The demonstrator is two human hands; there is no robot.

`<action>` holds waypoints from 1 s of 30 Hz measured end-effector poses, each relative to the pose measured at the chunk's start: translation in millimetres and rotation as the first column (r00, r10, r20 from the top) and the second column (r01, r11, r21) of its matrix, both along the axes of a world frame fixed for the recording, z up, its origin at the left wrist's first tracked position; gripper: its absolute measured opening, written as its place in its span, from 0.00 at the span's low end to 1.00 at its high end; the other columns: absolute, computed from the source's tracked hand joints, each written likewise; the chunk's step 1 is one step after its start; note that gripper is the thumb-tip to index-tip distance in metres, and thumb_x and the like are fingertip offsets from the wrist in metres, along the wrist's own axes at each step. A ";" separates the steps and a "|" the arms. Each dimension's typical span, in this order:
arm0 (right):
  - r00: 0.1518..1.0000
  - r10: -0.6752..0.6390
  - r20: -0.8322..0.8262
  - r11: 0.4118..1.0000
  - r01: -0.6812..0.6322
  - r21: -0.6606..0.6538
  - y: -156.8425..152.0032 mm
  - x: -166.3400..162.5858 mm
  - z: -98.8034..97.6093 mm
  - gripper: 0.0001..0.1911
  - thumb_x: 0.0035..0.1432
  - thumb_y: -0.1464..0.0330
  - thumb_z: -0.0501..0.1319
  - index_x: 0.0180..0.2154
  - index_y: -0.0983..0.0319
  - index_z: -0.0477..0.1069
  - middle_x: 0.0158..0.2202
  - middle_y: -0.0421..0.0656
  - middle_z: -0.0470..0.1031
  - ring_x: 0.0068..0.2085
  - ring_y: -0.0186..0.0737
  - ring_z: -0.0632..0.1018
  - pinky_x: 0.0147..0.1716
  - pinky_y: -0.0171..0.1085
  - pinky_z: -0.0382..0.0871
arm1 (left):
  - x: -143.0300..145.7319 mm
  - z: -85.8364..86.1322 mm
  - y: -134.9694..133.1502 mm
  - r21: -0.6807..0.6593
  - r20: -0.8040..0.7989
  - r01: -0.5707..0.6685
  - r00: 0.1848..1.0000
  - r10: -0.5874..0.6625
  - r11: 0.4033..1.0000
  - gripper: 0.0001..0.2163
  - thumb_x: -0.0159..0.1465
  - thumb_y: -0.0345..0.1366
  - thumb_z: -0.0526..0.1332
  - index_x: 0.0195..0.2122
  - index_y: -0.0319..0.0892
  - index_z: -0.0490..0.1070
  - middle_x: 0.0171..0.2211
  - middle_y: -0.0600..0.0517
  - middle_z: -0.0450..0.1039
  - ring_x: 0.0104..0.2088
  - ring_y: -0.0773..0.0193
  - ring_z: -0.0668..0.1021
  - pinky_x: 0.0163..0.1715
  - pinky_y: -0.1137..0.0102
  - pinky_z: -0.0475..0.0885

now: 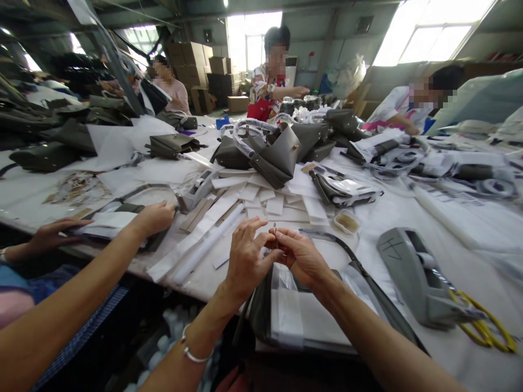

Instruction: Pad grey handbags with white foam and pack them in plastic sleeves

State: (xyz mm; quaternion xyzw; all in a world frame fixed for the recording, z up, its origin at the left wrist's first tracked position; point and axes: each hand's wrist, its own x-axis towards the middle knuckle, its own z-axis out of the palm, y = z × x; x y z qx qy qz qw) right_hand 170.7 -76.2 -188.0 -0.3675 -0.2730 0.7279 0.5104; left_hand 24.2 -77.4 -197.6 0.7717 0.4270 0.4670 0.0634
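Note:
My left hand (250,256) and my right hand (302,256) meet at the fingertips, each closed in a pinch. A small thin piece (275,227) shows upright between them, too small to name. My left hand's outer fingers stretch away from the pinch. Below the hands lies a dark grey-green handbag (261,313) at the table's front edge. White wrapping paper (318,318) and clear plastic cover much of it. The bag's dark strap (368,275) curves out to the right, partly behind my right forearm.
A grey tape dispenser (408,272) and yellow-handled scissors (482,324) lie at right. A small dish (346,221) sits beyond my hands, before white card strips (278,204) and handbags (269,149). At left, a co-worker's hands (153,220) handle another bag. Several people work across the table.

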 end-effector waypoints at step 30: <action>0.667 -0.320 0.672 0.900 -0.007 0.435 -7.7 27.5 7.3 0.18 0.52 0.60 0.68 0.44 0.59 0.76 0.40 0.45 0.79 0.30 0.37 0.75 0.24 0.35 0.70 | 5.2 -5.4 14.7 -0.514 0.737 0.592 0.675 -0.033 0.621 0.15 0.61 0.48 0.65 0.27 0.40 0.73 0.52 0.47 0.74 0.41 0.61 0.77 0.45 0.69 0.69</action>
